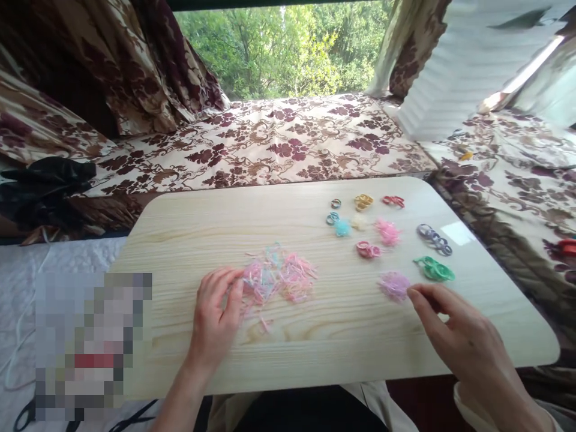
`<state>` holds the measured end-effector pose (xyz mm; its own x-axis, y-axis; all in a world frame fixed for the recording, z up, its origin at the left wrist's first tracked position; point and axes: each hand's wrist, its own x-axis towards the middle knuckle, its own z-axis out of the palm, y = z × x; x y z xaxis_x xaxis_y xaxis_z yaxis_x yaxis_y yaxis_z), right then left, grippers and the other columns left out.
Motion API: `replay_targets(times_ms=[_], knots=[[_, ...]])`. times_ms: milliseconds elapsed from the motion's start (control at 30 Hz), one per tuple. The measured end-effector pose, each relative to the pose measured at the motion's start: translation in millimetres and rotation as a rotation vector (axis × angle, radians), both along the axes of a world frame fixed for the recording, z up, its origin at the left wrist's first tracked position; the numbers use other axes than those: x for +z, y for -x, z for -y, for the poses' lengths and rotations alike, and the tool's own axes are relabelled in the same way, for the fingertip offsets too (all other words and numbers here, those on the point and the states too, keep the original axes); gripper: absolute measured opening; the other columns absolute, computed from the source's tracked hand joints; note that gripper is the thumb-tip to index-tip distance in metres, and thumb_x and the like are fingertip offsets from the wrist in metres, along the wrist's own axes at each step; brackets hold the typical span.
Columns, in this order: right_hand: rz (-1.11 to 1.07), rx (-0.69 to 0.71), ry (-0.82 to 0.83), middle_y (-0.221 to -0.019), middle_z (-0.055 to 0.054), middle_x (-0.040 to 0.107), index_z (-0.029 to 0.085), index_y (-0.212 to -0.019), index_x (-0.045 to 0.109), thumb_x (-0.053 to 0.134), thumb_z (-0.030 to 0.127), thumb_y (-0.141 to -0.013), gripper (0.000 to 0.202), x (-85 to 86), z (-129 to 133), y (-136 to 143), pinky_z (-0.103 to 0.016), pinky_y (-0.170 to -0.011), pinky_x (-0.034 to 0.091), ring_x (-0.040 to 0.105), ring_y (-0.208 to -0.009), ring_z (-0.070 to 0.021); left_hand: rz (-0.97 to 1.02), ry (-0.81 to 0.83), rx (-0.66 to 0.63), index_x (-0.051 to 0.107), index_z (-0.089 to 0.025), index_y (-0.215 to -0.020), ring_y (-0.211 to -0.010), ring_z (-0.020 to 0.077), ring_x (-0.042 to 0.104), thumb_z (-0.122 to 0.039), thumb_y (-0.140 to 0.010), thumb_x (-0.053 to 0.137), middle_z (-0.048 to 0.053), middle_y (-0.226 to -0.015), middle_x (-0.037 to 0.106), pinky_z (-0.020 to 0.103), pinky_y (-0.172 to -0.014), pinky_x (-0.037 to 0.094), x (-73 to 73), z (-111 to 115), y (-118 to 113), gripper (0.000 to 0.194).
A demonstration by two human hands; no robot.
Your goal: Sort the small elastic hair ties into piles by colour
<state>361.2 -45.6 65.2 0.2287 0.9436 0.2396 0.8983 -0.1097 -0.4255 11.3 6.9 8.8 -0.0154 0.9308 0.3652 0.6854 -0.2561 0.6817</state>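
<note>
A loose pile of small pastel elastic bands point(297, 277), mixed pink, lilac and pale blue, lies on the pale wood-grain table point(189, 234). My left hand point(218, 306) is at the pile's left edge, thumb and fingertips drawn together; whatever they pinch is hidden. At the right, my right hand point(459, 324) has its thumb and index finger pinched beside a lilac heap of bands point(395, 285). Anything between those fingertips is too small to make out. Behind that heap are a pink heap point(387, 231), a light blue heap point(342, 227) and a cream heap point(359, 222).
Larger hair ties are grouped on the table's right: green point(435, 269), purple-grey point(434, 239), red point(393, 201), yellow point(363, 201), deep pink point(368, 249) and blue-grey point(333, 218). A floral-covered ledge point(279, 141) runs behind the table. A pixelated patch covers something at left.
</note>
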Motion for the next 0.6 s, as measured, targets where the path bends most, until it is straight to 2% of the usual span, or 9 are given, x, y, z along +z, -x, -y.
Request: replay_targets(times_ms=[233,367,467,600], knots=[[0.039,-0.056,0.009,-0.082,-0.004,0.071,0.024,-0.083,0.066,0.046,0.048,-0.090,0.032,2.2,-6.1,-10.1,-0.032,-0.063,0.047,0.064,-0.069,-0.0190,-0.016,0.018,0.013,0.067,-0.022,-0.103,-0.112,0.0243,0.058,-0.033,-0.096,0.049,0.007,-0.109,0.067,0.042,-0.103,0.044,-1.0,0.7,1.6,0.022],[0.074,-0.069,-0.063,-0.086,-0.003,0.072,0.023,-0.086,0.068,0.049,0.046,-0.091,0.030,3.4,-1.6,-16.2,-0.033,-0.065,0.049,0.065,-0.069,-0.0184,-0.022,0.010,-0.001,0.067,-0.021,-0.103,-0.112,0.0237,0.058,-0.032,-0.096,0.050,0.007,-0.109,0.067,0.041,-0.103,0.044,-1.3,-0.3,1.4,0.022],[0.063,0.003,-0.146,-0.087,-0.002,0.070,0.025,-0.088,0.068,0.052,0.043,-0.093,0.025,-0.1,0.3,-8.5,-0.032,-0.069,0.051,0.065,-0.073,-0.0180,-0.029,-0.001,0.003,0.067,-0.020,-0.103,-0.111,0.0233,0.058,-0.031,-0.096,0.051,0.007,-0.108,0.068,0.041,-0.102,0.044,-0.6,-0.4,0.3,0.021],[-0.006,0.226,-0.187,-0.092,-0.001,0.070,0.025,-0.097,0.066,0.056,0.034,-0.095,0.013,-9.9,-4.2,22.1,-0.030,-0.075,0.051,0.065,-0.083,-0.0174,-0.013,-0.008,0.004,0.066,-0.020,-0.104,-0.111,0.0225,0.058,-0.029,-0.097,0.050,0.006,-0.109,0.068,0.041,-0.102,0.044,1.6,-0.2,-1.5,0.020]])
